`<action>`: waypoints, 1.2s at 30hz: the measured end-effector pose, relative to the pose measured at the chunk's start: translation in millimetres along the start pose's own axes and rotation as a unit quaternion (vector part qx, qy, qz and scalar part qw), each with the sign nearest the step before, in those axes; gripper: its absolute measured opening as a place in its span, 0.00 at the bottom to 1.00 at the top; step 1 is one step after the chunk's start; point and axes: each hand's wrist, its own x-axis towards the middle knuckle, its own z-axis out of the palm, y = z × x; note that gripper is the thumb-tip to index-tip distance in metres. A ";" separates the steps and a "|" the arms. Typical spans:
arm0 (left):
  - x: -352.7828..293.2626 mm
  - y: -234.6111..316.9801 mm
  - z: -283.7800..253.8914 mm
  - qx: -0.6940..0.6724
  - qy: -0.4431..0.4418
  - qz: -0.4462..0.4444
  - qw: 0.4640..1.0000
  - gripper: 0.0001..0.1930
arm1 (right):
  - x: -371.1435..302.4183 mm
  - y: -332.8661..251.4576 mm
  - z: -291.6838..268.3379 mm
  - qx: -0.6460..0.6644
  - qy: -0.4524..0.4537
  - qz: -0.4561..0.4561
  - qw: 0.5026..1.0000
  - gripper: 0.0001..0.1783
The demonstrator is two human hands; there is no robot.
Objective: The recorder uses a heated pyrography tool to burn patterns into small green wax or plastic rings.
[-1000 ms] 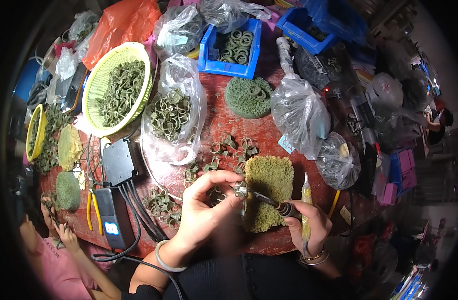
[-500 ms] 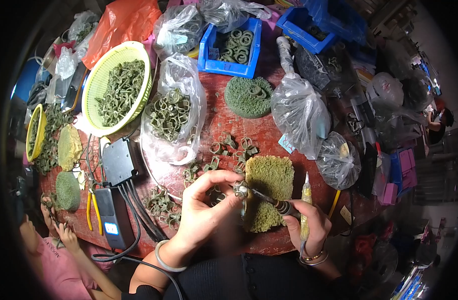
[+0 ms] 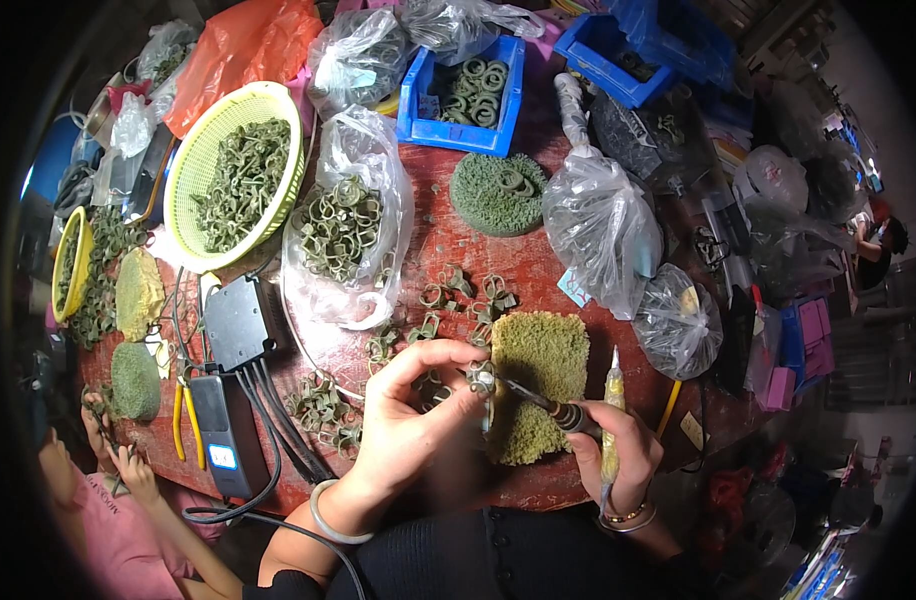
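Observation:
My left hand (image 3: 418, 410) pinches a small ring (image 3: 480, 377) with a pale, shiny top between thumb and forefinger. In my right hand (image 3: 623, 455) is a pen-shaped tool (image 3: 563, 412) with a dark grip and a thin metal tip, pointing left at the ring; from here I cannot tell whether they touch. A second tool, a yellowish pointed stick (image 3: 612, 405), stands up between the fingers of that same hand. Under the tools lies a rough yellow-green sponge-like pad (image 3: 548, 350). Loose dark green rings (image 3: 448, 290) lie on the red table beyond my left hand.
A yellow basket (image 3: 178, 190) and an open plastic bag (image 3: 393, 240) hold many rings. Behind stands a blue bin (image 3: 460, 140); a round green pad (image 3: 478, 210) lies before it. Black box (image 3: 240, 320), cables and yellow-handled pliers (image 3: 188, 425) sit left. Another person's hands (image 3: 133, 470) work far left.
The tip of the pen-shaped tool has shifted very slightly. Both hands otherwise keep their places and their hold.

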 end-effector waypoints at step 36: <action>-0.9 3.1 1.2 -0.013 0.002 -0.026 1.000 0.15 | 2.0 -2.6 -0.2 -0.014 -0.001 0.001 1.000 0.18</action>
